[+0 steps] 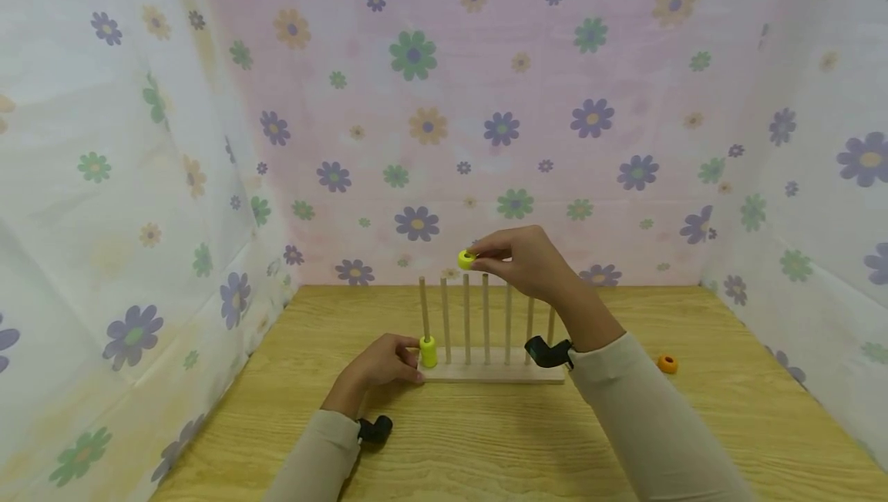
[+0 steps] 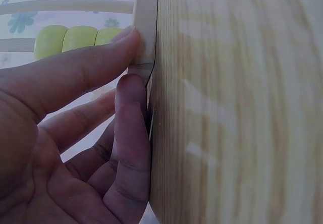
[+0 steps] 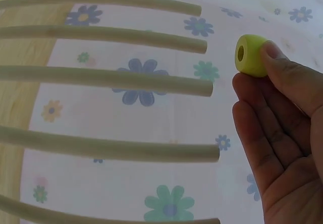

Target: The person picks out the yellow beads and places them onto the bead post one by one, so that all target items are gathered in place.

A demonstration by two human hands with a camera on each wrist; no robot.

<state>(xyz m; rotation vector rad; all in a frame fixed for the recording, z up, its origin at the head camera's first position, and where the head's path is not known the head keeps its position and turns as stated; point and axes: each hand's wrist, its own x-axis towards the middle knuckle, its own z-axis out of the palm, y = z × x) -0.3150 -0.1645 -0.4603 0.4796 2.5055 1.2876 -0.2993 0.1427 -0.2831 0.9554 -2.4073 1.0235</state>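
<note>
Three yellow beads (image 1: 428,352) sit stacked at the foot of the leftmost of seven upright pegs (image 1: 486,321) on the wooden rack (image 1: 492,374), which stands on the wood-grain surface (image 1: 472,440). Left hand (image 1: 385,361) at the rack's left end, beside the stack; its grip holds the base corner, thumb at the front. Right hand (image 1: 525,259) above the rack; its grip pinches a fourth yellow bead (image 3: 254,57) between thumb and fingertips, hole facing the pegs. That bead is just above the peg tops, apart from them, nearest the third from the left. One orange bead (image 1: 667,364) lies on the surface to the right of the rack, well apart from it. Floral cloth (image 1: 444,47) hangs behind the rack and to either side of it.
</note>
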